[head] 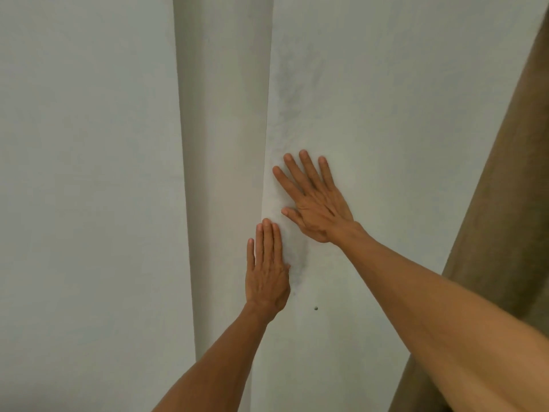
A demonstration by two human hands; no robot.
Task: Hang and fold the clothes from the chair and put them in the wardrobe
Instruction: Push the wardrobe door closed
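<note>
A pale grey wardrobe door (401, 114) fills the right half of the head view, smudged dark near its left edge. My right hand (315, 200) lies flat on it, palm down, fingers spread. Just below, my left hand (267, 272) presses flat on the same door at its left edge, fingers together. Neither hand holds anything. Left of that edge, a second pale panel (222, 144) sits set back, and a further pale door (89, 173) covers the left. No clothes, chair or hanger are in view.
A brown curtain (511, 203) hangs along the right side, slanting down behind my right forearm. A small dark screw or dot (315, 308) marks the door below my hands.
</note>
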